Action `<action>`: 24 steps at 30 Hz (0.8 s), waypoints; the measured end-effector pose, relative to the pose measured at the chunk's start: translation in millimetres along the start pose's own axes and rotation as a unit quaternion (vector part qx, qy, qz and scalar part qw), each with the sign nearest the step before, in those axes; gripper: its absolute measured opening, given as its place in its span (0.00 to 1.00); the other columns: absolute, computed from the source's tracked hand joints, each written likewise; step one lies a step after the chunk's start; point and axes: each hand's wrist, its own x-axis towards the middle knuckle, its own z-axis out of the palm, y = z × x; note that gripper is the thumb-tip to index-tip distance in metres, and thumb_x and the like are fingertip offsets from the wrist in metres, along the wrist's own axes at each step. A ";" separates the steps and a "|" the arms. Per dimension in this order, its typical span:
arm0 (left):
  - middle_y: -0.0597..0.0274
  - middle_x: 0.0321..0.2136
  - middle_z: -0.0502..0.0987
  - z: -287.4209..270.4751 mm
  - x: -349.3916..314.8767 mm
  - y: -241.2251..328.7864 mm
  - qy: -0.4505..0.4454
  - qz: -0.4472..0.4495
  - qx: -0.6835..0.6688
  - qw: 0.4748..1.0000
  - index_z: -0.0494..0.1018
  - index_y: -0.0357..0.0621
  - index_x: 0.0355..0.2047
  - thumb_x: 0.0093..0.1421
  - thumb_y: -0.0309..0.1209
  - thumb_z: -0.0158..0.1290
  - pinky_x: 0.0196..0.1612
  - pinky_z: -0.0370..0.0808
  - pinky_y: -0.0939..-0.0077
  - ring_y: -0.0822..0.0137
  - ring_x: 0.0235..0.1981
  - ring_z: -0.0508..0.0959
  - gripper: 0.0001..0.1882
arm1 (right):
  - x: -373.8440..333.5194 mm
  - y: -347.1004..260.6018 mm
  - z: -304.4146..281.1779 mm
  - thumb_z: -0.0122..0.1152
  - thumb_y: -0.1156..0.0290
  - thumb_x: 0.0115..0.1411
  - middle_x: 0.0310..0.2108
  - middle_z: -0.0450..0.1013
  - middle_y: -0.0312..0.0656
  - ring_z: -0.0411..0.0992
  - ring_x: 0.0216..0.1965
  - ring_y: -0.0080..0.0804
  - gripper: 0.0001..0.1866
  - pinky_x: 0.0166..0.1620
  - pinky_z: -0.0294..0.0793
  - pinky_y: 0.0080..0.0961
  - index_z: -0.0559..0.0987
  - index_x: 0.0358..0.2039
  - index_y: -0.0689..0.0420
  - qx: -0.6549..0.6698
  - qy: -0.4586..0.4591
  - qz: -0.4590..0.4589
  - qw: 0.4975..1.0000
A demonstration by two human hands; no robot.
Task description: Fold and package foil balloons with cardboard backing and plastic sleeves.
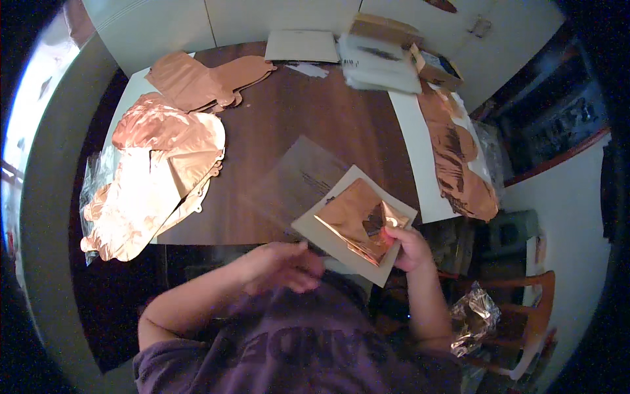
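Observation:
My right hand grips a folded copper-coloured foil balloon together with a pale cardboard sheet behind it, the thumb on top of the foil. The card is tilted and sits over the table's near edge. Left of it, my left hand hovers near my body, holding nothing I can see; its fingers are loosely bent, apart and slightly blurred. A clear plastic sleeve with dark print lies on the brown table, partly hidden by the card.
Flat foil balloons lie in a shiny stack at left, with matte ones behind. More foil lies along the right edge. Clear packets, a small box and a white board stand at the back. A wooden chair holds crumpled film.

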 end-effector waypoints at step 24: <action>0.57 0.38 0.72 -56.0 65.4 66.1 0.223 0.480 0.662 0.531 0.74 0.45 0.31 0.47 0.33 0.60 0.45 0.67 0.61 0.54 0.42 0.71 0.11 | -37.0 57.1 -31.3 0.60 0.69 0.51 0.40 0.73 0.35 0.70 0.42 0.26 0.21 0.49 0.66 0.24 0.72 0.47 0.60 -0.150 -0.014 -0.004 0.989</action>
